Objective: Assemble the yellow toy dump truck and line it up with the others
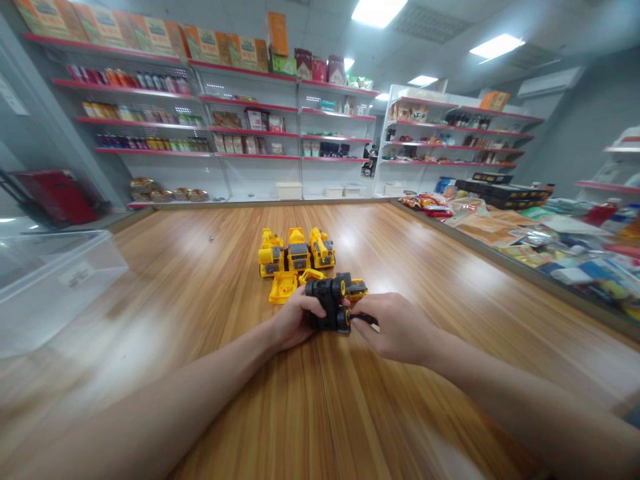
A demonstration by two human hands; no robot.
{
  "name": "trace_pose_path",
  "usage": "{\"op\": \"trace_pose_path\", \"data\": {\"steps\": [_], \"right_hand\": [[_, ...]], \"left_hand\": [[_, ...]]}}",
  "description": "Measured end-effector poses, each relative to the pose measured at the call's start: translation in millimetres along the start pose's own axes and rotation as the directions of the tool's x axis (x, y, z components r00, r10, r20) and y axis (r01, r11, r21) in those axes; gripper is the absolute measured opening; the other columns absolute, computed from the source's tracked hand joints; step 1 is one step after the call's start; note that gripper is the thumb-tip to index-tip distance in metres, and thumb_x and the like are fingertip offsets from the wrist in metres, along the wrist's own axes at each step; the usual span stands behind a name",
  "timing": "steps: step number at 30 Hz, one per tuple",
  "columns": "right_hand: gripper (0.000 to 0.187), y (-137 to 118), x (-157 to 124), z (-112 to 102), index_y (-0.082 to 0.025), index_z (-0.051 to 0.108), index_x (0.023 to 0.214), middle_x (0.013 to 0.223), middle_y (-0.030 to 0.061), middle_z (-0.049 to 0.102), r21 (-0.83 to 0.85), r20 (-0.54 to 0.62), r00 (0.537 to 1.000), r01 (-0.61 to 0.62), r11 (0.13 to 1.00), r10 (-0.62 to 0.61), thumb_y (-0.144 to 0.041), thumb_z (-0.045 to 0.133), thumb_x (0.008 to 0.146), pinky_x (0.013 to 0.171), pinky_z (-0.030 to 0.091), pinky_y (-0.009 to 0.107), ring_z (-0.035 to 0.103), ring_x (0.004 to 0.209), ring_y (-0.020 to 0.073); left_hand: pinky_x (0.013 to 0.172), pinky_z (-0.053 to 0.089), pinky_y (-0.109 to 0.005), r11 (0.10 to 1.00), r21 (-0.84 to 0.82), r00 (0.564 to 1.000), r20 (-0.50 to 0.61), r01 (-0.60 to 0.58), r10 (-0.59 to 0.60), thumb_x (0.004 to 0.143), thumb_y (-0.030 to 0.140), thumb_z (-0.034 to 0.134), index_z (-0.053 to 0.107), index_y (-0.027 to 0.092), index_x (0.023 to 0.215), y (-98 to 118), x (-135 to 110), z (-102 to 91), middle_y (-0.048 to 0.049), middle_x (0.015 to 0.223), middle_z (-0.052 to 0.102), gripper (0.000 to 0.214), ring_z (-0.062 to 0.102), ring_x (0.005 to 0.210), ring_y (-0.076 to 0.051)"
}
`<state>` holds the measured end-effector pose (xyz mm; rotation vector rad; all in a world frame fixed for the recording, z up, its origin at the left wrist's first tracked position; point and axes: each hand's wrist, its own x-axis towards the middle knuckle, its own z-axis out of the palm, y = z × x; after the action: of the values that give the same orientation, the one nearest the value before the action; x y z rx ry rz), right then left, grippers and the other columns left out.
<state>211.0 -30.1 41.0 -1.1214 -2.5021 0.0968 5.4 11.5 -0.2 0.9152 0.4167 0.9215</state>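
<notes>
Left hand (295, 319) is clamped around the black toy chassis (327, 300), held just above the wooden surface (200, 373), right in front of the row of yellow toy trucks (297, 252). Right hand (395, 327) is closed on a black tool (364, 319), tip against the chassis. A loose yellow bucket piece (283, 288) lies just before the trucks.

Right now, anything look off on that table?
The toy truck in the left hand is turned over, black underside showing; the right hand holds a dark tool to it. A loose yellow part lies beside it; a stray bit sits alone left of the three upright trucks.
</notes>
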Motion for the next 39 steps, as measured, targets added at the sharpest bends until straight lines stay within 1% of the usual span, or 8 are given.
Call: {"op": "trace_pose_path", "data": {"steps": [4, 7, 11, 13, 19, 25, 31, 39], "right_hand": [[0.007, 1.4, 1.1, 0.9, -0.016, 0.062, 0.089, 0.088, 0.0060, 0.070, 0.101, -0.063, 0.997, -0.038, 0.994, 0.044, -0.018, 0.058, 0.083, 0.066, 0.041, 0.024, 0.063, 0.077, 0.0160], [0.006, 1.7, 1.2, 1.0, -0.016, 0.062, 0.085, 0.083, 0.0054, 0.069, 0.086, -0.048, 0.998, -0.039, 0.996, 0.043, -0.020, 0.057, 0.085, 0.064, 0.038, 0.024, 0.062, 0.073, 0.0151], [0.029, -0.1, 1.9, 2.6, -0.015, 0.059, 0.068, 0.062, 0.0015, 0.061, 0.047, 0.031, 0.998, -0.051, 0.998, 0.050, -0.025, 0.047, 0.093, 0.053, 0.029, 0.023, 0.049, 0.053, 0.0093], [0.032, -1.4, 2.1, 2.9, -0.015, 0.058, 0.066, 0.059, 0.0006, 0.058, 0.069, 0.055, 0.998, -0.048, 0.997, 0.044, -0.023, 0.044, 0.094, 0.052, 0.027, 0.023, 0.044, 0.050, 0.0081], [0.009, -1.5, 1.2, -1.0, -0.015, 0.062, 0.079, 0.071, 0.0034, 0.064, 0.110, 0.031, 0.999, -0.037, 0.993, 0.034, -0.021, 0.057, 0.083, 0.056, 0.032, 0.023, 0.053, 0.060, 0.0109], [0.029, -0.3, 1.2, 1.9, -0.015, 0.061, 0.066, 0.061, 0.0020, 0.061, 0.059, 0.104, 0.995, 0.005, 0.998, -0.012, -0.020, 0.046, 0.091, 0.054, 0.029, 0.024, 0.048, 0.054, 0.0097], [0.006, -0.6, 1.7, -0.5, -0.015, 0.062, 0.082, 0.074, 0.0035, 0.066, 0.110, 0.048, 0.998, -0.045, 0.993, 0.040, -0.019, 0.057, 0.083, 0.057, 0.033, 0.023, 0.056, 0.063, 0.0121], [0.025, -1.4, 1.4, -0.3, -0.015, 0.061, 0.072, 0.065, 0.0027, 0.063, 0.072, 0.132, 0.991, -0.039, 0.997, 0.029, -0.021, 0.046, 0.091, 0.054, 0.029, 0.023, 0.051, 0.056, 0.0102]], "left_hand": [[0.078, 0.054, -0.042, 1.000, -0.005, 1.000, 0.005, 0.002, -0.002, 0.051, 0.003, 0.051, 0.069, 0.011, 0.090, 0.2, 0.1, 0.3, -0.0100, 0.088, 0.074, 0.044, 0.069, 0.083, -0.025], [0.079, 0.054, -0.042, 1.000, -0.008, 1.000, 0.016, -0.002, 0.002, 0.051, 0.003, 0.051, 0.069, 0.012, 0.092, -0.6, 0.2, -2.1, -0.0103, 0.090, 0.074, 0.045, 0.069, 0.084, -0.026], [0.077, 0.054, -0.042, 1.000, -0.003, 1.000, 0.024, 0.009, -0.009, 0.050, 0.003, 0.051, 0.070, 0.010, 0.089, -1.5, -0.2, -2.7, -0.0112, 0.090, 0.074, 0.043, 0.068, 0.079, -0.024], [0.076, 0.054, -0.040, 1.000, 0.001, 1.000, 0.027, 0.009, -0.009, 0.049, 0.003, 0.050, 0.071, 0.009, 0.086, -1.5, -0.3, -1.8, -0.0123, 0.088, 0.074, 0.043, 0.067, 0.077, -0.023], [0.078, 0.053, -0.042, 1.000, 0.003, 1.000, 0.030, -0.004, 0.004, 0.049, 0.003, 0.049, 0.071, 0.008, 0.086, -2.4, 1.0, -2.8, -0.0136, 0.089, 0.074, 0.043, 0.068, 0.080, -0.026], [0.074, 0.054, -0.041, 1.000, 0.013, 1.000, 0.023, 0.017, -0.017, 0.048, 0.003, 0.050, 0.071, 0.008, 0.085, -1.7, -0.1, -2.4, -0.0137, 0.088, 0.074, 0.042, 0.067, 0.075, -0.025], [0.078, 0.053, -0.042, 1.000, 0.020, 1.000, 0.007, 0.013, -0.014, 0.047, 0.004, 0.051, 0.071, 0.008, 0.085, -2.1, 0.4, -1.8, -0.0130, 0.085, 0.073, 0.043, 0.067, 0.078, -0.026], [0.074, 0.053, -0.039, 1.000, 0.018, 1.000, 0.018, 0.020, -0.020, 0.048, 0.003, 0.051, 0.071, 0.008, 0.084, -2.8, 0.2, -2.1, -0.0129, 0.086, 0.073, 0.042, 0.066, 0.075, -0.023]]}}
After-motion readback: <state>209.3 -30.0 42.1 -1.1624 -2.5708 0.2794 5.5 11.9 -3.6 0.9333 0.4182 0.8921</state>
